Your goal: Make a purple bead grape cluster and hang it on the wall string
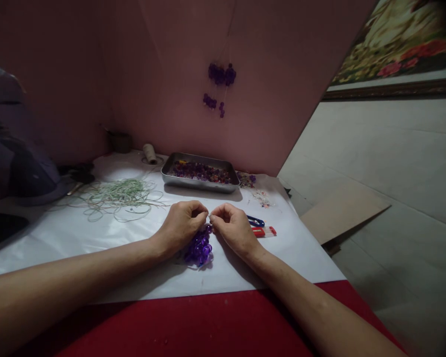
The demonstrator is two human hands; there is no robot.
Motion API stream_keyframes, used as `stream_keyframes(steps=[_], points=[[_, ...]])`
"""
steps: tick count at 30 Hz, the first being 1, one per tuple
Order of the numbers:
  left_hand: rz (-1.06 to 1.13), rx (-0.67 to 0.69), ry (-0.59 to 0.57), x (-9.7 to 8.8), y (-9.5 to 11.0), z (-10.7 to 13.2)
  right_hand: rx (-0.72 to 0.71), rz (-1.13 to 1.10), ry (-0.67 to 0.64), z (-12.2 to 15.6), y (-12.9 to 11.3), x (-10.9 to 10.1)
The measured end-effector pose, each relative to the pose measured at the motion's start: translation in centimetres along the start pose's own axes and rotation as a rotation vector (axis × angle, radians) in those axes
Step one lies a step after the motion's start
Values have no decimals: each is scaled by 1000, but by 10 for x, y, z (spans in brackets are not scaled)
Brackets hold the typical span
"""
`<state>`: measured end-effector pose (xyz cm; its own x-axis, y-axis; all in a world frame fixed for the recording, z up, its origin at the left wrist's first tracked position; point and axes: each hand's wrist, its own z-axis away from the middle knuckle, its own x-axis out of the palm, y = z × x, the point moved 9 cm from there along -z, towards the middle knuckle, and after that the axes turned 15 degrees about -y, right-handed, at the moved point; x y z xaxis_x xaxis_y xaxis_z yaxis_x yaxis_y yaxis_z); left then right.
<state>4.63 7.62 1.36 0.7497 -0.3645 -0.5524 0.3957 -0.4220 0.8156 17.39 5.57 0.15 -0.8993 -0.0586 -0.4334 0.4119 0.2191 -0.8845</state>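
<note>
Head view: glossy, round purple beads (199,250) bunch over white sheeting (297,248).

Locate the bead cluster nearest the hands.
Head view, lower centre: the bead cluster is just below where the left hand and right hand nearly meet.

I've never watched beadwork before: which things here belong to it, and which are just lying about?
Likely part of the beadwork:
purple bead cluster, near the left hand and right hand
loose beads in the metal tray
tangled green cord, perhaps for threading

Probably just lying about:
cardboard sheet, off to the right
black flat object, far left
</note>
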Motion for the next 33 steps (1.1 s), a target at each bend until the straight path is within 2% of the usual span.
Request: stream_keyframes(steps=[16, 30, 33], points=[[52, 12, 4, 0, -1, 0, 5, -52, -31, -2, 6, 4], [73, 28, -20, 2, 0, -1, 4, 22, -27, 0, -2, 3], [126, -2, 12, 0, -3, -1, -3, 27, -20, 0, -2, 3]])
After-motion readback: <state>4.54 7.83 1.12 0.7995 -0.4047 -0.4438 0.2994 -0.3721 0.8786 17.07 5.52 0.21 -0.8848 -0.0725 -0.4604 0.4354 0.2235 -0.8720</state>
